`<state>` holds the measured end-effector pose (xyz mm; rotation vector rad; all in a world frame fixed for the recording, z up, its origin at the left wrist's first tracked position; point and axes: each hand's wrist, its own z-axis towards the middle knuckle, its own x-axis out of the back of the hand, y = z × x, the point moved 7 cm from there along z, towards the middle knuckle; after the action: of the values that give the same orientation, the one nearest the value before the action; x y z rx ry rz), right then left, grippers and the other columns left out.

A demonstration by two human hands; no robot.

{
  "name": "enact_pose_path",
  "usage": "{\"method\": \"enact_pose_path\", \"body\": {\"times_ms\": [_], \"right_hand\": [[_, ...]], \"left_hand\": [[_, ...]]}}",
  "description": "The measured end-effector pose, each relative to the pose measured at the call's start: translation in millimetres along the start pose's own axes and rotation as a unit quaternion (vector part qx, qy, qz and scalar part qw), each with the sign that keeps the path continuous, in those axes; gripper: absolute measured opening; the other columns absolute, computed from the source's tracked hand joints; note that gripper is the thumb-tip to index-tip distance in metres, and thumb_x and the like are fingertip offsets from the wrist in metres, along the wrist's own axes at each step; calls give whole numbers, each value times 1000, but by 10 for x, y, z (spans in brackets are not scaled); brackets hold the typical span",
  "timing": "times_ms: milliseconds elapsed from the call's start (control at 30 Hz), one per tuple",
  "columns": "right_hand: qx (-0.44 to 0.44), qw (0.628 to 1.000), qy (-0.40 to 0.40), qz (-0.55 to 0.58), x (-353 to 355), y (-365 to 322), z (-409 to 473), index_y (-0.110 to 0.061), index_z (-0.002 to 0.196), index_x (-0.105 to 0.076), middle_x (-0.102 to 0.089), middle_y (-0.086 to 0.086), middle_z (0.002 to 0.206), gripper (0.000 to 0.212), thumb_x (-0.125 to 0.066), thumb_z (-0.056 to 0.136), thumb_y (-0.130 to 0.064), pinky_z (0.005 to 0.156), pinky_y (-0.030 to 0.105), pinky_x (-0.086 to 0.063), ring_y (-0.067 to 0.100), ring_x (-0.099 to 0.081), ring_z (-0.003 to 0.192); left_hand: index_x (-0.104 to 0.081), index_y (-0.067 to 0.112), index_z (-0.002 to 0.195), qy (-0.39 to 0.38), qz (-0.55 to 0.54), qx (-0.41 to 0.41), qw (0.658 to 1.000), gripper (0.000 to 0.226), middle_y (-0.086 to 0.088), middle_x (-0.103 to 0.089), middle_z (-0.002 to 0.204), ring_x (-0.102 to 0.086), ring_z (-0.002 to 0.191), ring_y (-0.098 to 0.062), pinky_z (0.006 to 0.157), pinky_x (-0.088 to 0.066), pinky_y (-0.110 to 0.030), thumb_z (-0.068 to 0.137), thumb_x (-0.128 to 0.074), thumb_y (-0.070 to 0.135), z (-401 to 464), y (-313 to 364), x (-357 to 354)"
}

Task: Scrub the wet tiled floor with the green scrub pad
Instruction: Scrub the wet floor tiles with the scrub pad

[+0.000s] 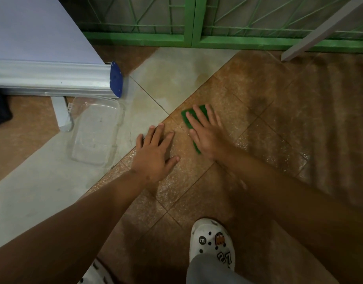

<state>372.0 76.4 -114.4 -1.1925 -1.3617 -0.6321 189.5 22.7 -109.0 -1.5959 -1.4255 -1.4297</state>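
Right now my right hand (207, 133) lies flat with straight fingers pressing the green scrub pad (185, 117) onto the wet brown tiled floor (258, 140), just right of the pale grey strip (160, 78). My left hand (155, 152) rests beside it, fingers spread and relaxed on the tiles, gripping nothing. A clear plastic container (96, 130) sits to the left on the grey strip, below a silver banner base (53, 76). Near me, a white clog (212, 242) stands on the tiles; a green gate (188, 35) closes the far side.

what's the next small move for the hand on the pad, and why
Probably push the pad forward along the brown tile. The right hand presses it flat with straight fingers, the left hand braces on the floor, and a dark patch lies just ahead.
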Motion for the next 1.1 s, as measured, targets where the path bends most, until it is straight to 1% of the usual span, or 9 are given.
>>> {"method": "enact_pose_path", "body": {"times_ms": [133,233,333,433,633,733,867,967,1100], "right_hand": [[-59,997,-27,33,166,180,600,-24,164,-6,4,6,172,60,-19,110,-44,125,58,4,40,14,155],[-59,997,-38,36,167,174,613,-22,164,-4,9,6,172,60,-18,110,-44,125,57,6,40,19,154],[-42,998,-26,37,87,53,289,-21,164,-6,8,6,172,61,-19,110,-45,125,56,9,39,20,154],[-21,999,-27,19,-99,-92,-209,-20,164,-12,2,6,172,62,-19,109,-47,125,56,6,39,16,155],[3,1000,-13,-21,-248,-201,-694,-18,160,-26,-16,10,170,59,-29,107,-45,124,55,-3,43,-4,156],[12,1000,-16,-20,-185,-176,-563,-19,161,-26,-16,8,170,59,-29,107,-43,124,54,-3,41,-4,156],[-20,1000,-19,4,-38,-88,-62,-19,163,-18,-8,8,172,60,-29,109,-40,124,58,1,40,5,156],[-36,999,-26,19,80,-33,364,-19,165,-9,3,6,172,61,-24,110,-41,124,56,8,41,14,155],[-41,999,-32,17,150,-4,552,-17,165,-7,6,7,172,61,-23,110,-39,122,54,13,42,16,154]], "left_hand": [[-14,31,163,-12,-13,5,1000,83,-6,2,172,3,157,-33,123,-4,-58,93,-30,74,11,0,18],[-11,32,163,-24,-14,9,1000,83,-5,4,172,5,157,-33,123,-3,-58,94,-33,73,17,-4,7],[-12,31,163,-20,-10,7,1000,85,-6,3,172,3,157,-34,123,-5,-59,92,-31,74,11,2,14],[-15,30,163,-10,-12,5,1000,85,-7,0,172,1,157,-35,122,-6,-59,93,-33,74,6,8,10],[-13,31,163,-10,-14,5,1000,86,-6,2,172,3,157,-33,123,-4,-58,91,-27,75,9,-10,-4],[-14,30,163,-5,-11,4,1000,84,-7,2,172,3,157,-34,123,-5,-58,93,-33,73,6,-2,-4],[-15,29,163,-4,-15,6,1000,83,-9,2,172,2,157,-35,123,-6,-59,95,-40,69,2,18,1],[-13,29,164,-14,-21,9,1000,83,-8,4,172,4,157,-34,124,-4,-60,96,-40,68,7,22,14],[-13,29,164,-19,-27,9,999,83,-8,5,172,5,157,-35,124,-3,-60,96,-39,68,4,35,44]]}}
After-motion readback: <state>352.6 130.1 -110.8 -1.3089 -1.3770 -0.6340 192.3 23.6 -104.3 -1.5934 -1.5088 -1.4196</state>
